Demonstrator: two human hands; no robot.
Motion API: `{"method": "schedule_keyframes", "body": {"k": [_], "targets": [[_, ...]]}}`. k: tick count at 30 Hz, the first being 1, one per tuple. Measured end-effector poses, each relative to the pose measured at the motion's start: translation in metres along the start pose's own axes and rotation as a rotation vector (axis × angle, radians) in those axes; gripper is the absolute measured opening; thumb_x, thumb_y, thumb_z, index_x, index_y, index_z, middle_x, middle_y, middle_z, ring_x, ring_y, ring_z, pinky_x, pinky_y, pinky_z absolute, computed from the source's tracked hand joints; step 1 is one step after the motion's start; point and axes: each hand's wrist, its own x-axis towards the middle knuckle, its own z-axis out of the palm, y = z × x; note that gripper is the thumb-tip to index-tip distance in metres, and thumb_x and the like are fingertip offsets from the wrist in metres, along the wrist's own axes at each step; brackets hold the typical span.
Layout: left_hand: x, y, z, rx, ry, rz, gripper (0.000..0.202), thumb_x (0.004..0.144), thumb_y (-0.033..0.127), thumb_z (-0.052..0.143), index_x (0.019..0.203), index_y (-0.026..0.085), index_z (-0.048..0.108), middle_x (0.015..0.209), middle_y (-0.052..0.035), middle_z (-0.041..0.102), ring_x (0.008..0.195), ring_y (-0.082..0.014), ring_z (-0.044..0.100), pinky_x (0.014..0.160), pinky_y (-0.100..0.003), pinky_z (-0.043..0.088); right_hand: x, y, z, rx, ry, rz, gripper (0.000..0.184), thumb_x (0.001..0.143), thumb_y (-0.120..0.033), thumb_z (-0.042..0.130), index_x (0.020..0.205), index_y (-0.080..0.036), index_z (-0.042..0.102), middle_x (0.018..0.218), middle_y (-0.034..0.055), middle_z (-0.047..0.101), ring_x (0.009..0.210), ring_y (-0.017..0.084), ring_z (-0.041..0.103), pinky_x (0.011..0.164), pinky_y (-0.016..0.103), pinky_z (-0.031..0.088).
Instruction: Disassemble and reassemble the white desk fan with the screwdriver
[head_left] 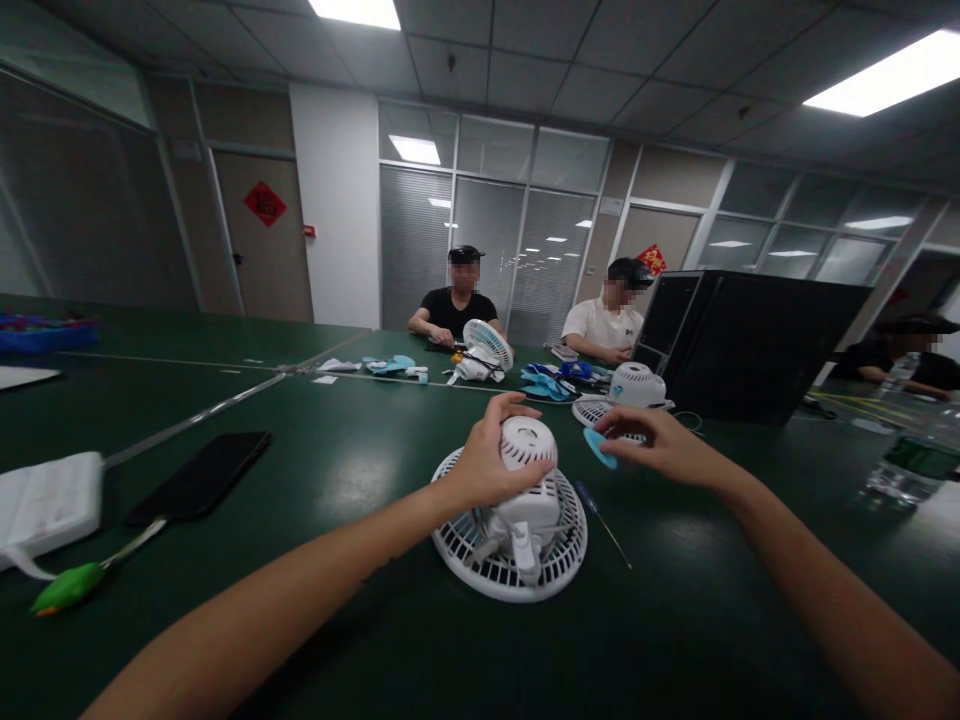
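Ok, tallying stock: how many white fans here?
3: near fan under the left hand; second fan beyond the right hand; far fan by the person in black. More may be hidden.

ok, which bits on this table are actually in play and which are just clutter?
In play:
- left hand gripping the white fan
- right hand pinching the blue blade
- screwdriver beside that fan

Lying about:
- black phone
- white box
- green-handled tool
- water bottle
- second fan

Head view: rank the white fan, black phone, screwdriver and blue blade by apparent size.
1. white fan
2. black phone
3. screwdriver and blue blade: unsure, one long and thin, the other partly hidden.
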Motion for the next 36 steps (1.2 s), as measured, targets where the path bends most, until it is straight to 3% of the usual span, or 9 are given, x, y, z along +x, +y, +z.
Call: {"method": "schedule_keyframes", "body": {"k": [4,10,21,28,36], "targets": [[0.000,0.002,-0.003,0.019,-0.027,-0.013,0.085,0.063,0.026,0.080,0.132,0.020,0.031,0.124,-0.0150,0.061,0.118,-0.0291,0.058,0.106,-0.050,0.040,0.025,-0.045,0.002,-0.009,0.062,-0.207,0.033,0.087,-0.047,0.059,0.100,-0.019,0.070,0.104,0.0089,0.071,0.093,0.022,0.065,0.066,0.028,0.051],[-0.002,0.001,-0.004,-0.012,-0.029,-0.046,0.087,0.064,0.030,0.080,0.134,0.019,0.028,0.130,-0.0168,0.055,0.122,-0.0304,0.055,0.107,-0.051,0.041,0.046,-0.079,0.016,-0.110,-0.072,-0.367,0.022,0.089,-0.031,0.058,0.100,-0.018,0.072,0.105,0.0067,0.073,0.092,0.019,0.066,0.066,0.025,0.050],[-0.001,0.005,-0.005,-0.015,-0.048,-0.059,0.085,0.064,0.032,0.079,0.133,0.020,0.032,0.132,-0.0161,0.057,0.122,-0.0314,0.058,0.106,-0.050,0.043,0.043,-0.075,0.023,-0.050,-0.023,-0.399,0.023,0.091,-0.026,0.057,0.108,-0.021,0.072,0.111,0.0060,0.073,0.100,0.019,0.067,0.086,0.033,0.053],[-0.001,0.004,-0.004,-0.003,-0.038,-0.019,0.083,0.065,0.028,0.079,0.133,0.020,0.032,0.130,-0.0150,0.060,0.119,-0.0302,0.060,0.104,-0.048,0.044,0.044,-0.075,0.025,-0.053,-0.030,-0.445,0.021,0.090,-0.023,0.058,0.105,-0.019,0.072,0.109,0.0074,0.073,0.097,0.020,0.067,0.084,0.033,0.053],[0.000,0.004,-0.003,-0.012,-0.041,-0.030,0.083,0.064,0.030,0.079,0.132,0.019,0.033,0.130,-0.0157,0.061,0.119,-0.0302,0.060,0.103,-0.048,0.045,0.043,-0.076,0.029,-0.112,0.064,-0.471,0.018,0.090,-0.025,0.057,0.096,-0.019,0.073,0.102,0.0086,0.070,0.090,0.019,0.064,0.076,0.032,0.051]]}}
